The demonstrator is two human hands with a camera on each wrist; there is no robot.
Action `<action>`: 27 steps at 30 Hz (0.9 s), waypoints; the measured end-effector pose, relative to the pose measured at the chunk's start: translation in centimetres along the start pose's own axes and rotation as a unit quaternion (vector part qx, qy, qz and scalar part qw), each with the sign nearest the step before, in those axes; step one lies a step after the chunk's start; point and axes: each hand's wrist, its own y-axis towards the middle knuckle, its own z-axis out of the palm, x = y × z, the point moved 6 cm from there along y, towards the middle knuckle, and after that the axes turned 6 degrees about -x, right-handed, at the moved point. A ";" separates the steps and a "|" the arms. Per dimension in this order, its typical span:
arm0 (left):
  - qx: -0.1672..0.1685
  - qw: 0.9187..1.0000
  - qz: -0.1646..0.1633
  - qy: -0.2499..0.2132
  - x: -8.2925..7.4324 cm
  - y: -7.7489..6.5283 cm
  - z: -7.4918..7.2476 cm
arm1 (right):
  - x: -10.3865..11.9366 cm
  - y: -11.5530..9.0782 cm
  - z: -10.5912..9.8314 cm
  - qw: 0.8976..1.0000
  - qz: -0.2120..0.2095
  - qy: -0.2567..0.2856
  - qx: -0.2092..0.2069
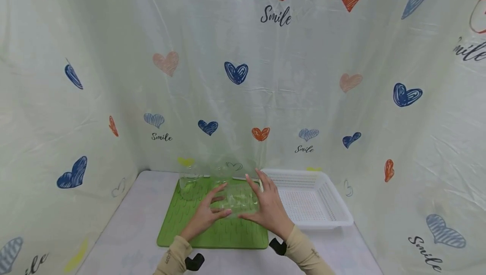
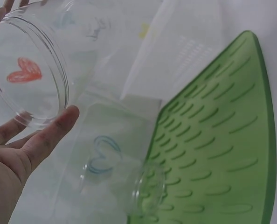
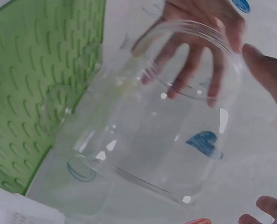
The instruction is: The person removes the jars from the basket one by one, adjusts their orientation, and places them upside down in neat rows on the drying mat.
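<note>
A wide clear jar (image 1: pixel 240 198) is tipped on its side between the two hands over the green mat (image 1: pixel 212 237). My left hand (image 1: pixel 205 215) holds its left end, fingertips at the thick ringed rim and seen through the clear wall in the right wrist view. On the other side, my right hand (image 1: pixel 270 207) holds the jar between a thumb (image 3: pixel 264 70) along the near side and fingers spread above. Two more clear vessels, one at the back left (image 1: pixel 190 184) and one at the back middle (image 1: pixel 221 174), stand on the mat's far part.
A white perforated plastic basket (image 1: pixel 341 216) stands to the right of the mat, beside the right forearm. White cloth covers the table (image 1: pixel 129 224). A pale curtain (image 1: pixel 243 106) printed with hearts and "Smile" hangs behind and at both sides.
</note>
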 end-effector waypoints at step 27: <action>0.018 1.000 0.006 0.008 -0.3 -0.7 -1.4 | -4.4 -5.0 6.2 0.639 0.485 0.571 0.176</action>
